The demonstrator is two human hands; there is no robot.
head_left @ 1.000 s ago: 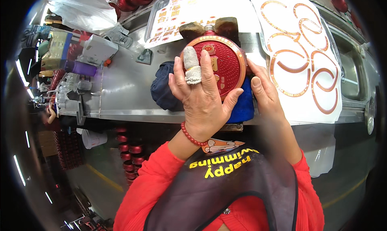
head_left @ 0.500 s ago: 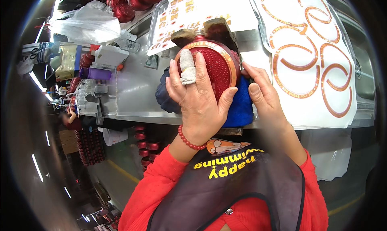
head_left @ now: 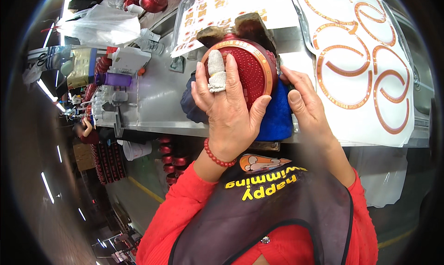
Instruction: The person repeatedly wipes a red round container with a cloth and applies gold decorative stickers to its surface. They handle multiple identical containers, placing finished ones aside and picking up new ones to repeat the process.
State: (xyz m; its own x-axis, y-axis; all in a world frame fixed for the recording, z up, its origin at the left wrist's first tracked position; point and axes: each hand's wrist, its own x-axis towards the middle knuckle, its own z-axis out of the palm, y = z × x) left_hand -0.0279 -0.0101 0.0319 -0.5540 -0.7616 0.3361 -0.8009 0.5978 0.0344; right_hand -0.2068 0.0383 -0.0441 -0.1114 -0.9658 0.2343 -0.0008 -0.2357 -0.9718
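A round, flat-faced dark red bottle [head_left: 253, 73] with a studded surface lies neck-away on a blue cloth [head_left: 276, 119]. An orange-and-gold curved decal [head_left: 264, 63] runs along the rim of its face. The neck sits between the arms of a worn dark bracket [head_left: 249, 28]. Across the left part of the bottle's face rests my left hand [head_left: 230, 108], fingers stretched out, one covered by a white knitted finger sleeve [head_left: 215, 70]. Beside the bottle's right edge is my right hand [head_left: 307, 103], its fingers extended and fingertips at the bottle's side; whether they touch is unclear.
A white sheet of curved orange decals [head_left: 344, 87] lies on the right. Behind the bracket is a tray with a sheet of small gold stickers [head_left: 203, 15]. Farther left on the metal table [head_left: 159, 96] are a purple bottle [head_left: 113, 79] and a plastic bag [head_left: 101, 26].
The whole view has shifted slightly. Both hands keep nearly the same places at the bottle, with only small finger movement.
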